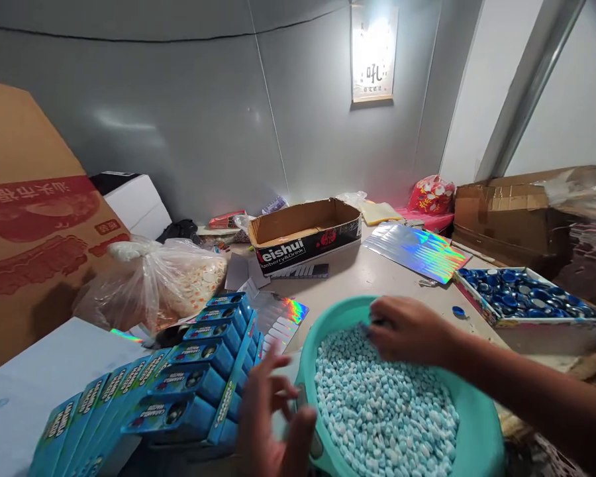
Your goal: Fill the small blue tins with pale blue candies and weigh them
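A teal basin (481,424) sits in front of me, filled with small pale blue and white candies (382,411). My right hand (410,329) reaches into its far side, fingers closed over the candies around something I cannot make out. My left hand (271,414) hovers at the basin's left rim with fingers spread, holding nothing. Just left of it lie rows of small blue printed boxes (189,384), stacked overlapping.
A tray of blue caps (521,295) stands at right. An open cardboard box (302,232), holographic sheets (417,250), a plastic bag of pale pieces (169,281) and a large carton (24,225) crowd the table behind. More cartons (516,205) are at far right.
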{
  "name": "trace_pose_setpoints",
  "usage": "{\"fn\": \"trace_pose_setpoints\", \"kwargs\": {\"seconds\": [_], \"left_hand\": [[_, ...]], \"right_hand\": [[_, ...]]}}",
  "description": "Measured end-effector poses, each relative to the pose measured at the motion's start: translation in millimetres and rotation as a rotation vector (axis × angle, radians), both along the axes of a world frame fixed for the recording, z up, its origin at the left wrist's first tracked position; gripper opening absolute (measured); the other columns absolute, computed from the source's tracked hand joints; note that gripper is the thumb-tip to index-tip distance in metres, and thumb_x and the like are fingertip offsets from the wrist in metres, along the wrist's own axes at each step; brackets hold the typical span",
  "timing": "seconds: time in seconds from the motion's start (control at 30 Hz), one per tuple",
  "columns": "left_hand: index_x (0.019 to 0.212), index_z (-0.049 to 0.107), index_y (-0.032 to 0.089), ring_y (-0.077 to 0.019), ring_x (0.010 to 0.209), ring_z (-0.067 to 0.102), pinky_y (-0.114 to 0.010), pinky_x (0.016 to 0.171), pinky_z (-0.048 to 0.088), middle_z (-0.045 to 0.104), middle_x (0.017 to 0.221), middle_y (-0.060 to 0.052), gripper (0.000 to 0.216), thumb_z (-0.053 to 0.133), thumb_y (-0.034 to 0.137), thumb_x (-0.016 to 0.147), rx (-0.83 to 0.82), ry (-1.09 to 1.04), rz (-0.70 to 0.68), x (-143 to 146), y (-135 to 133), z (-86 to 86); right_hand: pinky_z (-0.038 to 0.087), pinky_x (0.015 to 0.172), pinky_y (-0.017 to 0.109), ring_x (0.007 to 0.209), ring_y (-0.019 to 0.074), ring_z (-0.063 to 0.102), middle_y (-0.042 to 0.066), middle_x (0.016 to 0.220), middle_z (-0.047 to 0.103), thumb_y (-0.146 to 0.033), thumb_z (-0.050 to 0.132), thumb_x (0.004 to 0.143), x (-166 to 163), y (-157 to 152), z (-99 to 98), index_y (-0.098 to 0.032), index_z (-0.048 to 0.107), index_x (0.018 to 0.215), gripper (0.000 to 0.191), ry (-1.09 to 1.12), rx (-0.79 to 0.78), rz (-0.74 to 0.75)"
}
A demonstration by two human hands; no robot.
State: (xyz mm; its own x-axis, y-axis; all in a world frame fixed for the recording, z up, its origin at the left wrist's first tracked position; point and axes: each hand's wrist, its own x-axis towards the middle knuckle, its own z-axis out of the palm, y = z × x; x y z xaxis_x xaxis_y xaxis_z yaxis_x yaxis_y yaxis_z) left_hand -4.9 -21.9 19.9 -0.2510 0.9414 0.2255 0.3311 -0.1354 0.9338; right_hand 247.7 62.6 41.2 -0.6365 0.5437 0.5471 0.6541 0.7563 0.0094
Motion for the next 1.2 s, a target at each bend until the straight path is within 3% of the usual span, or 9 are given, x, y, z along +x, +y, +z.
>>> {"fn": "trace_pose_setpoints", "kwargs": {"seconds": [0.17, 0.33, 0.43, 0.53, 0.6, 0.73, 0.83, 1.03, 1.2], "left_hand": [[0.109, 0.076, 0.021, -0.0208, 0.080, 0.070, -0.029, 0.073, 0.058, 0.075, 0.091, -0.008, 0.053, 0.070, 0.062, 0.075, -0.216, -0.222, -0.093, 19, -28, 13.1], [0.103, 0.077, 0.022, -0.0239, 0.084, 0.074, -0.030, 0.076, 0.060, 0.077, 0.099, -0.008, 0.047, 0.072, 0.055, 0.071, -0.246, -0.063, 0.013, -40, -32, 25.6], [0.107, 0.075, 0.023, -0.0226, 0.083, 0.074, -0.030, 0.075, 0.059, 0.078, 0.099, -0.005, 0.047, 0.067, 0.054, 0.073, -0.251, 0.286, 0.052, -92, 2, 64.4], [0.113, 0.071, 0.022, -0.0220, 0.090, 0.072, -0.029, 0.078, 0.055, 0.077, 0.103, -0.004, 0.050, 0.058, 0.053, 0.075, -0.280, 0.577, -0.090, -126, 69, 102.4], [0.107, 0.071, 0.019, -0.0245, 0.093, 0.070, -0.030, 0.074, 0.053, 0.076, 0.103, -0.006, 0.050, 0.058, 0.051, 0.070, -0.357, 0.766, -0.184, -136, 118, 111.5], [0.072, 0.070, 0.016, -0.0268, 0.081, 0.068, -0.031, 0.071, 0.051, 0.073, 0.074, -0.007, 0.037, 0.068, 0.047, 0.051, -0.561, 0.909, -0.362, -148, 189, 95.4], [0.082, 0.068, 0.016, -0.0226, 0.077, 0.067, -0.030, 0.066, 0.051, 0.073, 0.080, -0.006, 0.045, 0.073, 0.044, 0.047, -0.728, 0.990, -0.463, -156, 217, 82.3], [0.093, 0.067, 0.015, -0.0154, 0.073, 0.064, -0.031, 0.065, 0.054, 0.071, 0.088, -0.005, 0.036, 0.078, 0.040, 0.069, -1.020, 1.184, -0.598, -152, 253, 81.1], [0.083, 0.067, 0.014, -0.0136, 0.068, 0.063, -0.032, 0.068, 0.055, 0.068, 0.076, -0.003, 0.032, 0.071, 0.046, 0.082, -0.947, 1.300, -0.600, -133, 269, 79.8]], "right_hand": [[0.019, 0.055, 0.029, 0.060, 0.0124, 0.035, 0.003, 0.079, 0.057, -0.027, 0.053, 0.088, -73, -43, 2.5, -0.021, 0.065, 0.080, 0.016, -0.047, -0.008, 0.213], [0.017, 0.052, 0.030, 0.059, 0.0127, 0.035, 0.004, 0.088, 0.058, -0.032, 0.059, 0.091, -86, -48, -0.6, -0.023, 0.066, 0.088, 0.012, -0.184, -0.135, 0.212], [0.014, 0.050, 0.032, 0.054, 0.0124, 0.029, 0.002, 0.085, 0.058, -0.032, 0.059, 0.091, -94, -58, 4.3, -0.023, 0.065, 0.086, 0.012, -0.104, -0.221, 0.156], [0.013, 0.049, 0.030, 0.054, 0.0113, 0.027, 0.000, 0.082, 0.056, -0.028, 0.059, 0.091, -103, -68, 9.7, -0.023, 0.064, 0.085, 0.009, 0.016, -0.349, 0.100], [0.015, 0.050, 0.029, 0.056, 0.0106, 0.030, 0.001, 0.084, 0.056, -0.025, 0.060, 0.089, -106, -68, 8.9, -0.021, 0.064, 0.085, 0.007, 0.059, -0.386, 0.079], [0.014, 0.050, 0.030, 0.056, 0.0104, 0.031, 0.002, 0.082, 0.056, -0.019, 0.060, 0.085, -105, -56, -6.4, -0.019, 0.063, 0.081, 0.006, 0.092, -0.346, 0.025], [0.012, 0.050, 0.030, 0.055, 0.0107, 0.028, 0.001, 0.079, 0.055, -0.018, 0.061, 0.082, -102, -48, -20.0, -0.019, 0.062, 0.079, 0.003, 0.118, -0.290, -0.019], [0.010, 0.050, 0.031, 0.055, 0.0116, 0.024, 0.001, 0.076, 0.053, -0.018, 0.059, 0.079, -103, -44, -25.9, -0.020, 0.062, 0.077, 0.004, 0.152, -0.284, -0.051], [0.008, 0.051, 0.032, 0.055, 0.0126, 0.021, 0.002, 0.074, 0.054, -0.017, 0.059, 0.077, -102, -46, -21.5, -0.020, 0.062, 0.074, 0.005, 0.123, -0.310, -0.069]]}}
